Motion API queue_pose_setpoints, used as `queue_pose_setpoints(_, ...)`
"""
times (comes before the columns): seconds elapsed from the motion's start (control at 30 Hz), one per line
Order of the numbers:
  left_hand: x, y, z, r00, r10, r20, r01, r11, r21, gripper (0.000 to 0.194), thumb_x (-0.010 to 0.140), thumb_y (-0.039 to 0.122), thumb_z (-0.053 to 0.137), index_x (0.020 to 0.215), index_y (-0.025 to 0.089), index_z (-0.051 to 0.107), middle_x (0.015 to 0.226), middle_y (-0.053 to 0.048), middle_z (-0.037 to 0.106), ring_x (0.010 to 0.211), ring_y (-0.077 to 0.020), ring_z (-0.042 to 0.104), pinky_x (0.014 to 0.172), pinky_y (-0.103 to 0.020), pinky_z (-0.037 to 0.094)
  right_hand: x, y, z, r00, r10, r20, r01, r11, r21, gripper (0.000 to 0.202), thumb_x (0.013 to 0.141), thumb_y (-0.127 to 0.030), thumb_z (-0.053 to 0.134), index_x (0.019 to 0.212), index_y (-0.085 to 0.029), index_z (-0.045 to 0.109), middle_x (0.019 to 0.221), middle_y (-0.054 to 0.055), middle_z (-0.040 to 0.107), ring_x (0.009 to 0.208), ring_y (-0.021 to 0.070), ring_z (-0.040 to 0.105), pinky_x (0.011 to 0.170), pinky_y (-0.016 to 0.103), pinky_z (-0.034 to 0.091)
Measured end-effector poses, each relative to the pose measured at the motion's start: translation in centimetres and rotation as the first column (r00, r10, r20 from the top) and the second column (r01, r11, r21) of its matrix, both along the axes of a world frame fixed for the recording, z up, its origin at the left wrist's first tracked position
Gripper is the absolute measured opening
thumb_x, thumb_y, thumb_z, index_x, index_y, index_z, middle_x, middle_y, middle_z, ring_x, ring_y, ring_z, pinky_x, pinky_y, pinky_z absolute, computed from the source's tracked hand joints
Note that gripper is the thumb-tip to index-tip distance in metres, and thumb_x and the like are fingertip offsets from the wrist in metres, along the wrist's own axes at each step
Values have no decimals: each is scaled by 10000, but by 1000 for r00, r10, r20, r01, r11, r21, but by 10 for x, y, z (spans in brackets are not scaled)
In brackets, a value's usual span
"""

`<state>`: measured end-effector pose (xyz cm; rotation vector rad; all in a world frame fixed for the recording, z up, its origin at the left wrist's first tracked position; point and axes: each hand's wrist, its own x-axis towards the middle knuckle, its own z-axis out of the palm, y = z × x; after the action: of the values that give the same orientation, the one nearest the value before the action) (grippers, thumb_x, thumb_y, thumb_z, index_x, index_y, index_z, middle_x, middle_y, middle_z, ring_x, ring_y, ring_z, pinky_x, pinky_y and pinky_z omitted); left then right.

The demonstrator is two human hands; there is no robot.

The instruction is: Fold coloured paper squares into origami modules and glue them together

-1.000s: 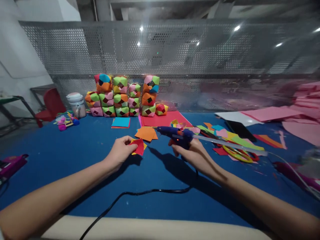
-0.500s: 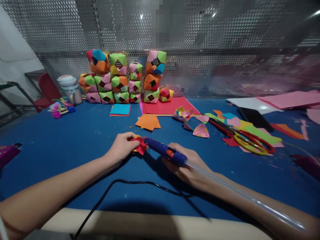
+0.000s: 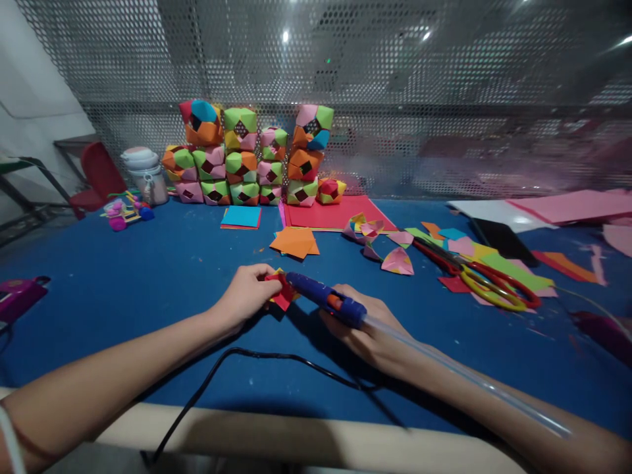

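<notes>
My left hand [image 3: 248, 293] pinches a small folded paper piece [image 3: 282, 294], red with yellow edges, just above the blue tabletop. In my right hand [image 3: 368, 322] is a blue hot glue gun [image 3: 320, 297], gripped from behind with a long clear glue stick [image 3: 444, 368] running out of its back over my forearm. The gun's nozzle points left and is at the upper right edge of the paper piece; whether it touches is too small to tell. My fingers partly hide the piece.
Stacked folded-paper balls [image 3: 241, 164] line the mesh screen. Orange paper squares [image 3: 296, 243], blue squares [image 3: 241, 216] and folded pink pieces [image 3: 397, 261] lie ahead. Scissors [image 3: 494, 283] rest on scraps at right. A black cord [image 3: 276, 356] crosses the table's front, near its pale edge [image 3: 237, 424].
The view has shifted slightly, so the background sits a little to the right. Both hands keep their hold, and the glue gun stays at the paper piece.
</notes>
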<state>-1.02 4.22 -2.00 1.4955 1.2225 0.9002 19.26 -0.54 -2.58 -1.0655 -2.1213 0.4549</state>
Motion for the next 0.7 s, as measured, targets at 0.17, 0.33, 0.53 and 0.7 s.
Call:
queue_pose_setpoints(0.17,0,2,-5,1000,-3,-28,3,1000,1,64,651,190,538,599,152,534,498,28,525,423,-75,444,411,-184,326,2,-1,-1,999,-11,43,12,1000,-25,64,826,-222,450,773,-195,476,634,-10,547,508,97,483,481,208,365)
queue_pose_setpoints(0.33,0,2,-6,999,-6,-36,6,1000,5,74,658,204,542,605,153,535,497,28,516,421,-78,443,410,-186,321,3,0,-2,998,20,66,-18,999,-27,85,845,-222,424,788,-195,481,658,2,555,528,100,494,502,214,379)
queue_pose_setpoints(0.53,0,2,-7,999,-10,-32,10,1000,3,72,651,197,542,595,153,534,491,28,507,422,-78,438,412,-190,321,2,-1,1,998,-13,68,13,1000,0,86,841,-242,430,803,-190,488,671,10,571,541,108,507,504,221,384)
queue_pose_setpoints(0.7,1,1,-6,999,6,-38,-6,1000,-4,68,650,193,539,596,152,531,488,34,496,420,-73,428,409,-185,310,3,-1,0,996,-1,84,1,1000,-4,108,850,-250,415,797,-192,490,670,11,567,536,105,501,503,222,380)
